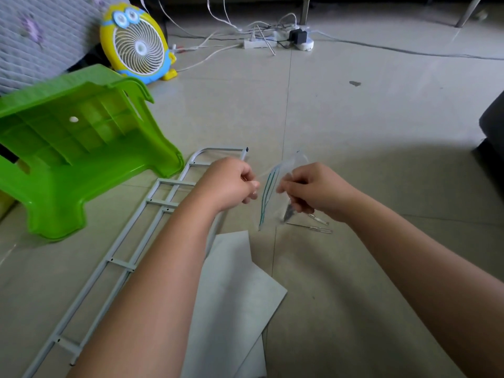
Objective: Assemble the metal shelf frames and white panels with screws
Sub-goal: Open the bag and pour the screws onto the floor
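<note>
1. The step in hand looks like opening the screw bag [272,192]. The frame [174,182] and panels [234,282] lie unjoined, so assembly seems not yet begun.
2. The left hand [231,184] pinches one lip of the bag. The right hand [311,192] pinches the other side, fingers curled on the plastic. The bag hangs in the air just right of the frame's top end.
3. The frame lies flat on the floor. The panels lie just right of its lower half, partly under the arms. Dark screws [286,214] sit low in the bag.
4. Next, the lips likely need pulling apart with the bag's mouth kept up, or the screws may scatter.
5. Right of the frame there is open floor, apart from two small clear pieces [319,222]. Left of it a tipped stool [81,148] crowds the top bend, whether touching I cannot tell.
</note>
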Demonstrator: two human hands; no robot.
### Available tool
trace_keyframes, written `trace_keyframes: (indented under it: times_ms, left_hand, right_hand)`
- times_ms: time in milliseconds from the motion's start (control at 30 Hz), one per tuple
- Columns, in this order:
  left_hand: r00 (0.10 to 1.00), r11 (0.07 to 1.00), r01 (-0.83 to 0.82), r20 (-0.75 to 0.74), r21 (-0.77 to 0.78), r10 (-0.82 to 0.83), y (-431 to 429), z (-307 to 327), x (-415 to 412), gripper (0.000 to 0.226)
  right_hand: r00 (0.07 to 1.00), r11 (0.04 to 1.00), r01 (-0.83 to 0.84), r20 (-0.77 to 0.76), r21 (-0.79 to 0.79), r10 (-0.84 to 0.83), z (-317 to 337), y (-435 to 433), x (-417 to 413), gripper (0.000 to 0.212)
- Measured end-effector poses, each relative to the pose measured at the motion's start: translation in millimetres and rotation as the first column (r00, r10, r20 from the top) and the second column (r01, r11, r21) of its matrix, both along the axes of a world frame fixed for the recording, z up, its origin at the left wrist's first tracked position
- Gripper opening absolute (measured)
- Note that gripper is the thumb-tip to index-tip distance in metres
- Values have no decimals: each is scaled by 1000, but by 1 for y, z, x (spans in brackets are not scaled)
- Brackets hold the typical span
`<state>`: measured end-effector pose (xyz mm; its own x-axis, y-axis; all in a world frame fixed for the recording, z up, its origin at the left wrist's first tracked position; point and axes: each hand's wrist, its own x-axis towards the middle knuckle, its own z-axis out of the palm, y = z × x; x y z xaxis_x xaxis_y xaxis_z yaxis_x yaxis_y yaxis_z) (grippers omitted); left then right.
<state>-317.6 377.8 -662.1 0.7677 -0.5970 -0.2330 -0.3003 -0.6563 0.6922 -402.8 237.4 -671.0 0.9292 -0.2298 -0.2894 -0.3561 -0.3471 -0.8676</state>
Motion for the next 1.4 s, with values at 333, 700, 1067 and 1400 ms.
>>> trace_keyframes:
  times_ms: [333,700,1067,1400]
  left_hand:
    - [998,992,-58,-21,-108,56,-6,0,-2,25]
    - [983,990,-96,-164,-102,78,-8,-10,-9,31]
    - [959,999,-28,-280,19,32,2,-14,-8,21]
    - [908,993,-87,-416,-85,44,9,-16,-6,24]
  right_hand:
    - [997,952,-21,-60,304,41,3,-6,6,27]
    - [983,921,-62,-135,386,122,-5,-12,2,24]
    - [978,954,-75,-166,291,128,-14,-3,2,27]
    - [980,915,-80,-135,396,144,-21,1,-3,15]
